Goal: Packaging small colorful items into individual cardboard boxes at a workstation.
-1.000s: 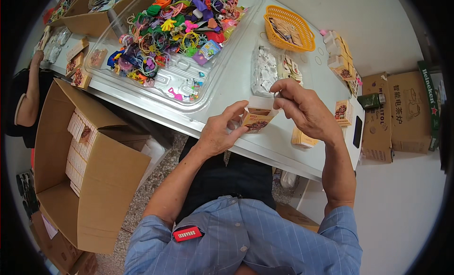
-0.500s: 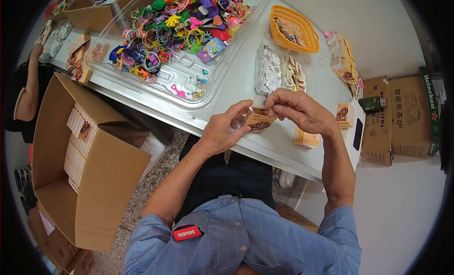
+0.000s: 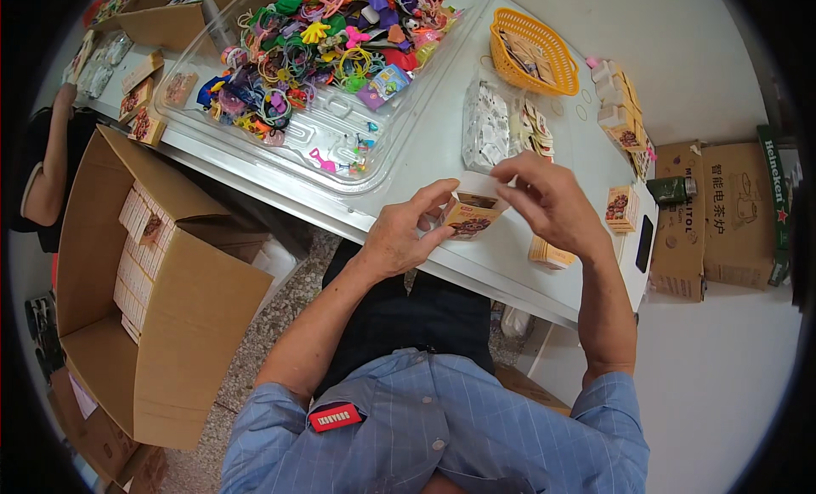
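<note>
A small printed carton (image 3: 473, 221), tan with a dark picture on its front, stands upright over the table's near edge. My left hand (image 3: 406, 236) grips it from the left, thumb in front and fingers behind. Its white top flap (image 3: 478, 184) is raised, and the dark opening shows below it. At the carton's right top corner is my right hand (image 3: 552, 207), thumb and forefinger apart, the fingertips close to the flap. Whether they touch it is hard to tell. Just beyond lie a clear tray of white sachets (image 3: 487, 128) and a pile of printed sachets (image 3: 532, 128).
A big clear tray (image 3: 340, 186) of colourful small toys fills the left of the table. Behind stands a yellow basket (image 3: 557, 84) with packets. More cartons (image 3: 551, 252) and a phone (image 3: 644, 241) lie right. An open cardboard box (image 3: 200, 324) of cartons stands left, near another person's arm (image 3: 53, 167).
My right fingers have come apart from their pinch at the carton's top and shifted slightly right. The white flap now shows raised. My left hand keeps its grip.
</note>
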A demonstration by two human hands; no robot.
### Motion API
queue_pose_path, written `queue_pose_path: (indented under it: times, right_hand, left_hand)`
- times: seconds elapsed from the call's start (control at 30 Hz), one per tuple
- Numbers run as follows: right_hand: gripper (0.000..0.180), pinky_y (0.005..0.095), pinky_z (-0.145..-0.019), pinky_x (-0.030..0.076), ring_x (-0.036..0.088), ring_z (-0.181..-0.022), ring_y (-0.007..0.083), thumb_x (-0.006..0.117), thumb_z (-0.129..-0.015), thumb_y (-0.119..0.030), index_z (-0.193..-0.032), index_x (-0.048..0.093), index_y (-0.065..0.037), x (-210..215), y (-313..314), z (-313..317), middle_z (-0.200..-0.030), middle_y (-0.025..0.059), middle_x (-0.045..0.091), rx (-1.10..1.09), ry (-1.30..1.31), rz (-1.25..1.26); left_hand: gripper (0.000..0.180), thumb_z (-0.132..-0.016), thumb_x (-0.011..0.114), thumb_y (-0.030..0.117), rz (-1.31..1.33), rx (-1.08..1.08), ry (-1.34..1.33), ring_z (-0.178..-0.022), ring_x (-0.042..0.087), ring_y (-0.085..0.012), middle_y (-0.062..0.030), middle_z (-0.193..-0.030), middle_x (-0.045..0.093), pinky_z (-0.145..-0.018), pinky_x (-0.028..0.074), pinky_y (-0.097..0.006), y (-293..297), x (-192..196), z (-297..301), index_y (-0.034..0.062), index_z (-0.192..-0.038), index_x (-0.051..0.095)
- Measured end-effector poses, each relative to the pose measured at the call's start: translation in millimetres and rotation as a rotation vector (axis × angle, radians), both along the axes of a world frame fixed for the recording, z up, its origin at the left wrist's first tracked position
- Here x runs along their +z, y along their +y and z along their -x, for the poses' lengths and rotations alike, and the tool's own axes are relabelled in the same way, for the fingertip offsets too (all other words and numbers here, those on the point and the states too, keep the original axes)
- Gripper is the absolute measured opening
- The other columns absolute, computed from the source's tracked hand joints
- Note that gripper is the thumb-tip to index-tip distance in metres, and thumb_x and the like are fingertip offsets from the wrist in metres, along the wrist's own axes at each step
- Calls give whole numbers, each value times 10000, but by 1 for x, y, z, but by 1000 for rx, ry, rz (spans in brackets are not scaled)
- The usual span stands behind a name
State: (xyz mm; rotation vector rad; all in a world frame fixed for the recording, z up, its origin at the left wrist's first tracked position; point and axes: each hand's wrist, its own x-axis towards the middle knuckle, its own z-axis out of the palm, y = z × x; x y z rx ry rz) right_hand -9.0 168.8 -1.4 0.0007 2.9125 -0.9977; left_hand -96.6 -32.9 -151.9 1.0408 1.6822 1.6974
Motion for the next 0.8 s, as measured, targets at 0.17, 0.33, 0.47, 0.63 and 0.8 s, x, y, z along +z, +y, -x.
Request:
queue_pose_path:
  times: [0.17,0.33,0.47,0.63,0.8]
  right_hand:
    - [189,229,-585,495,599,-685,86,664,-973,-114,-1111,664,15,-15,7,-31,-894,37,649,-628,74,451]
    - [247,227,-483,522,640,-676,108,676,-967,-126,-1166,664,20,-62,0,-59,-907,57,679,-748,-23,945]
    - [250,215,-477,484,619,-698,94,690,-950,-107,-1172,666,5,-73,-10,-52,-908,55,678,-702,-47,1081]
    - [258,212,-500,451,557,-657,77,683,-926,-68,-1179,679,-19,-76,-7,-43,-877,29,656,-635,-145,1136]
    - [245,220,-535,459,545,-637,90,627,-939,-47,-1168,703,-4,-104,-8,-43,-1021,84,683,-552,7,1129]
  left_hand:
    - [692,-854,759,50,-30,5,25,-965,726,-269,-150,-1164,711,-817,582,-352,0,1,-2,165,-1467,459]
    - [658,-843,740,9,-45,-30,59,-946,713,-262,-140,-1116,699,-797,578,-349,0,6,0,155,-1441,508]
    - [595,-850,725,4,-90,-55,299,-902,694,-250,-130,-1134,674,-769,568,-336,-1,10,6,139,-1408,568]
    - [453,-866,711,8,-60,-104,432,-919,687,-265,-141,-1178,654,-803,557,-326,0,24,12,110,-1304,664]
    - [310,-898,691,7,-232,-65,95,-1047,678,-234,-153,-1224,664,-903,530,-320,15,14,11,47,-1205,708]
